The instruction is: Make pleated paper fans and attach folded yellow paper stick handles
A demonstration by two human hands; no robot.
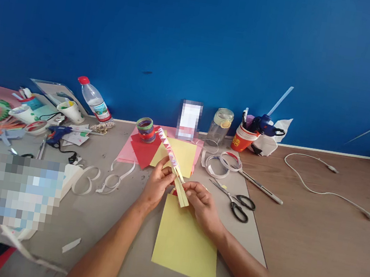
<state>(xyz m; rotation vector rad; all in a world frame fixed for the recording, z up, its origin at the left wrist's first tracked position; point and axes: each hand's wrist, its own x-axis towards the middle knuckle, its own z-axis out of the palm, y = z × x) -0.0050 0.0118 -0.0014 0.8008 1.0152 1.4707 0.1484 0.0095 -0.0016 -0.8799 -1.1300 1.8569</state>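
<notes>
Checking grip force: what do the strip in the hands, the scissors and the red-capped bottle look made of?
Strip: probably paper, matte; thin, with folded edges.
Scissors: blades likely metal, given the grey sheen; black handles probably plastic, smooth-looking.
Bottle: likely clear plastic, glossy; see-through walls, highlights.

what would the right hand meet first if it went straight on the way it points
Likely the yellow paper strip it seems to touch, then perhaps the left hand; depth is unclear.
</notes>
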